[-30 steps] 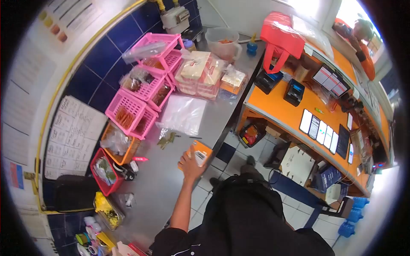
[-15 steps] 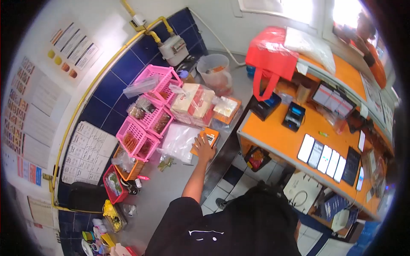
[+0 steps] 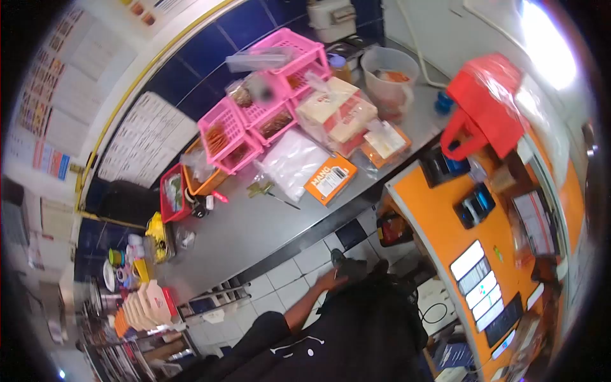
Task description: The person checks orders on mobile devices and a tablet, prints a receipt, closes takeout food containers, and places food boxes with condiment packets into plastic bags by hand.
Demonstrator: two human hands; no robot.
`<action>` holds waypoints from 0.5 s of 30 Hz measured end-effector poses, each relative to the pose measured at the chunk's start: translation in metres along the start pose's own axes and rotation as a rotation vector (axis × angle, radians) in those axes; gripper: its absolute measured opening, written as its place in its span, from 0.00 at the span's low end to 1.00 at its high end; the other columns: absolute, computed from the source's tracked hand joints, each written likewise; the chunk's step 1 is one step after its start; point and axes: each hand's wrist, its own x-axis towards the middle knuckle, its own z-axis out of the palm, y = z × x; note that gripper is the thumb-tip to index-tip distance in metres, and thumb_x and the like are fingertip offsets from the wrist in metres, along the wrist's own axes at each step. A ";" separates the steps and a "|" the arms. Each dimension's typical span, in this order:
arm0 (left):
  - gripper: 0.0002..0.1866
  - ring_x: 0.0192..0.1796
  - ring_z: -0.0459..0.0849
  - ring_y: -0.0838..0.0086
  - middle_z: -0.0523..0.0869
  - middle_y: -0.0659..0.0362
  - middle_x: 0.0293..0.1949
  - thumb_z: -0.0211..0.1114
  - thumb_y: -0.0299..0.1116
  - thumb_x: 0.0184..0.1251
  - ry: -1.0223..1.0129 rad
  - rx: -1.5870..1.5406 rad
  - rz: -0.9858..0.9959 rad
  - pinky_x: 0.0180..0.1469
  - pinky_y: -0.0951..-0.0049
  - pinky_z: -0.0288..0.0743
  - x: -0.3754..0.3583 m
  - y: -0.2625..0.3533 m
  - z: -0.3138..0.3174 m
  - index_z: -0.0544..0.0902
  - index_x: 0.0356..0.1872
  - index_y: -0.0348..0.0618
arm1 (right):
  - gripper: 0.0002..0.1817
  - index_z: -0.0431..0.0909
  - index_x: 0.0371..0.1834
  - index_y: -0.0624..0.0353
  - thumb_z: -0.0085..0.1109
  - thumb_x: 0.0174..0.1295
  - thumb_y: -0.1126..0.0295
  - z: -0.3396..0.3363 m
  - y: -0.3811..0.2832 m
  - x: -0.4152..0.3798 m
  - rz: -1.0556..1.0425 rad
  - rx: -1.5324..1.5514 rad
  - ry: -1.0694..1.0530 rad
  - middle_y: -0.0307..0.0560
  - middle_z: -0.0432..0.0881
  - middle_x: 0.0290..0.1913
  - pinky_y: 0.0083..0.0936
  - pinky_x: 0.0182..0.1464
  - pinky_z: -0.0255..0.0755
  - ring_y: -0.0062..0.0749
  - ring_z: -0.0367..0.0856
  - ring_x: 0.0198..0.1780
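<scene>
My left hand (image 3: 331, 280) is low in front of the black shirt (image 3: 356, 325), its fingers partly hidden and blurred against dark cloth. Whether it grips anything I cannot make out. Nearest on the steel counter (image 3: 254, 235) is an orange and white box (image 3: 330, 180) with a barcode label, apart from the hand. It lies by the counter's front edge, against a clear plastic bag of white material (image 3: 294, 162). Beside that bag is a small greenish packet (image 3: 259, 187). My right hand is out of view.
Pink baskets (image 3: 223, 135) of packets line the wall beside a carton (image 3: 337, 114) and a clear pitcher (image 3: 391, 79). Across the tiled floor (image 3: 286, 275), an orange desk (image 3: 433, 216) holds several phones (image 3: 468, 261), a card terminal (image 3: 474, 205) and a red bag (image 3: 487, 105).
My left hand has left the orange and white box and drawn back to the front of my body. The view has turned, showing more of the counter's near end.
</scene>
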 end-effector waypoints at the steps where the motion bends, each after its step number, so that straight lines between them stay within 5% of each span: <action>1: 0.54 0.77 0.61 0.55 0.64 0.45 0.75 0.55 0.73 0.63 -0.088 -0.539 0.040 0.77 0.49 0.53 0.011 -0.052 0.058 0.56 0.78 0.40 | 0.21 0.77 0.54 0.56 0.63 0.65 0.55 -0.001 -0.015 0.007 -0.021 -0.042 -0.029 0.47 0.83 0.42 0.37 0.46 0.77 0.36 0.83 0.44; 2: 0.48 0.72 0.69 0.55 0.69 0.48 0.73 0.59 0.64 0.67 -0.029 -0.950 -0.099 0.73 0.53 0.63 0.004 -0.091 0.100 0.53 0.80 0.48 | 0.21 0.77 0.54 0.56 0.63 0.65 0.55 -0.003 -0.030 0.016 -0.044 -0.088 -0.058 0.47 0.83 0.43 0.37 0.46 0.77 0.35 0.83 0.44; 3: 0.48 0.72 0.69 0.55 0.69 0.48 0.73 0.59 0.64 0.67 -0.021 -0.991 -0.081 0.73 0.53 0.63 -0.004 -0.089 0.096 0.53 0.80 0.48 | 0.21 0.77 0.54 0.56 0.63 0.65 0.54 -0.003 -0.047 0.027 -0.080 -0.143 -0.091 0.47 0.83 0.43 0.36 0.47 0.77 0.35 0.83 0.45; 8: 0.37 0.63 0.80 0.56 0.80 0.50 0.63 0.67 0.51 0.65 -0.209 -0.430 -0.288 0.64 0.60 0.75 -0.071 -0.124 0.099 0.68 0.74 0.54 | 0.23 0.77 0.56 0.56 0.64 0.65 0.53 0.023 -0.158 0.067 -0.345 -0.476 -0.379 0.47 0.83 0.44 0.35 0.48 0.77 0.35 0.83 0.47; 10: 0.22 0.50 0.88 0.61 0.89 0.53 0.47 0.72 0.40 0.59 0.214 -0.315 -0.213 0.53 0.63 0.81 -0.067 -0.142 0.101 0.86 0.56 0.52 | 0.24 0.77 0.57 0.56 0.64 0.65 0.53 0.046 -0.212 0.077 -0.499 -0.572 -0.560 0.48 0.83 0.45 0.35 0.48 0.77 0.34 0.83 0.47; 11: 0.13 0.42 0.89 0.64 0.90 0.52 0.33 0.74 0.41 0.57 0.423 -0.381 -0.135 0.49 0.65 0.80 -0.084 -0.112 0.082 0.91 0.37 0.44 | 0.24 0.77 0.58 0.56 0.64 0.65 0.52 0.057 -0.237 0.079 -0.573 -0.596 -0.664 0.48 0.83 0.45 0.34 0.49 0.78 0.34 0.83 0.48; 13: 0.15 0.37 0.88 0.68 0.90 0.52 0.32 0.72 0.45 0.60 0.551 -0.704 -0.031 0.43 0.65 0.80 -0.090 -0.081 0.061 0.90 0.35 0.42 | 0.25 0.76 0.58 0.56 0.64 0.65 0.52 0.093 -0.292 0.075 -0.744 -0.563 -0.894 0.48 0.83 0.46 0.34 0.49 0.78 0.34 0.83 0.48; 15: 0.18 0.32 0.87 0.70 0.89 0.54 0.29 0.71 0.48 0.62 0.646 -0.645 -0.299 0.38 0.65 0.80 -0.083 -0.058 0.059 0.89 0.31 0.41 | 0.26 0.76 0.60 0.57 0.65 0.65 0.52 0.151 -0.339 0.062 -0.952 -0.478 -1.074 0.47 0.84 0.46 0.32 0.50 0.78 0.33 0.84 0.49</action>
